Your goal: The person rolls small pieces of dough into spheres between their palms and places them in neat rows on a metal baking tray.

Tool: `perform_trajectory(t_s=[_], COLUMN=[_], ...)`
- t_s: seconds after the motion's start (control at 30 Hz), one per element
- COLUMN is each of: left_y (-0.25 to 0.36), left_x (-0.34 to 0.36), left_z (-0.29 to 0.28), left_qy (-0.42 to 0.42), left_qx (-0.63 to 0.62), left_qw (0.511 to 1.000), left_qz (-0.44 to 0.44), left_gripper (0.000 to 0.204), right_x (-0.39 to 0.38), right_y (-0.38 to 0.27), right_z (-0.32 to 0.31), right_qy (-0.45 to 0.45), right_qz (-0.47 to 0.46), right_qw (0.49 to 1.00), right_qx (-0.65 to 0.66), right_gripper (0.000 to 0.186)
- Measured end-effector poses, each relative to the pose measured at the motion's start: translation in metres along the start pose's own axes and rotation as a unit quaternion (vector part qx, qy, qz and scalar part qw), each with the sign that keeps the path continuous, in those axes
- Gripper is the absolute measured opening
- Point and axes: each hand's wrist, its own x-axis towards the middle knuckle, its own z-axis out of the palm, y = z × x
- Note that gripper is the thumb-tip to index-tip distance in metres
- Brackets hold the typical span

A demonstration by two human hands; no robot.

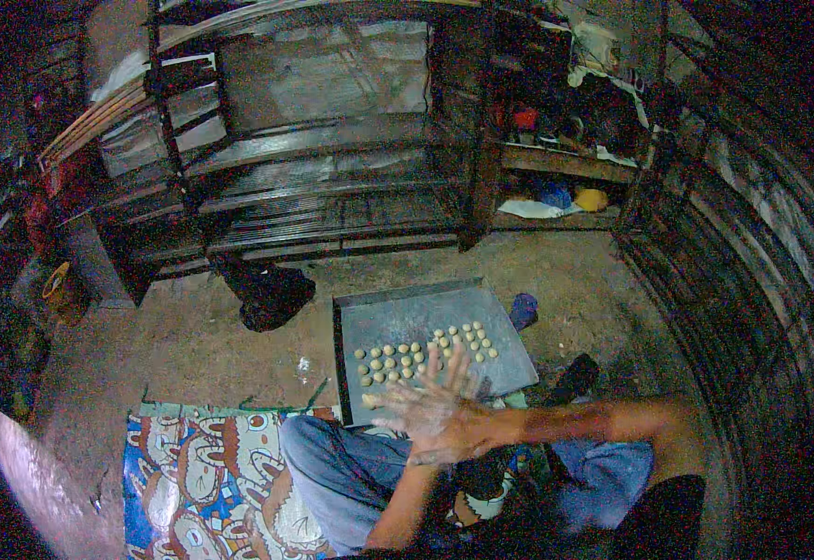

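A grey metal tray (407, 313) lies on the dirt floor in front of me, with several small pale dough balls (416, 353) in rows on its near half. Just over the tray's near edge my two hands meet palm to palm, blurred by motion. My left hand (451, 371) comes up from below, fingers spread and pointing toward the tray. My right hand (405, 407) comes in from the right and lies across it, fingers pointing left. Anything between the palms is hidden. Both hands look dusted white.
My knee in blue jeans (332, 467) rests on a patterned mat (201, 476). A black bag (271, 294) lies left of the tray, a blue cloth (523, 308) at its right corner. A dark slatted rack (332, 187) stands behind, with cluttered shelves (565, 168) to its right.
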Motion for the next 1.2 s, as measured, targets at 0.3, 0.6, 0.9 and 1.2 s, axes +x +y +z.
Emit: perform_trajectory(t_s=[0.3, 0.6, 0.9, 1.2], left_y=[-0.032, 0.003, -0.017, -0.03], left_x=[-0.019, 0.012, 0.001, 0.0], left_z=[0.012, 0.011, 0.025, -0.003], left_qy=[0.217, 0.017, 0.133, -0.002], left_qx=[0.003, -0.054, 0.092, -0.032], left_qw=[0.974, 0.998, 0.987, 0.999], left_qz=[-0.056, -0.002, -0.013, -0.037], left_gripper=[0.072, 0.079, 0.078, 0.082], right_x=[-0.004, 0.001, 0.005, -0.015], right_y=[0.012, -0.006, 0.029, -0.003], right_z=[-0.026, 0.003, -0.037, -0.001], right_qy=[-0.002, 0.006, 0.011, 0.001], right_qz=[0.028, -0.002, 0.038, 0.012], right_qw=[0.999, 1.0, 0.998, 1.0], right_qx=[-0.031, 0.009, -0.041, 0.003], right_gripper=[0.069, 0.069, 0.069, 0.068])
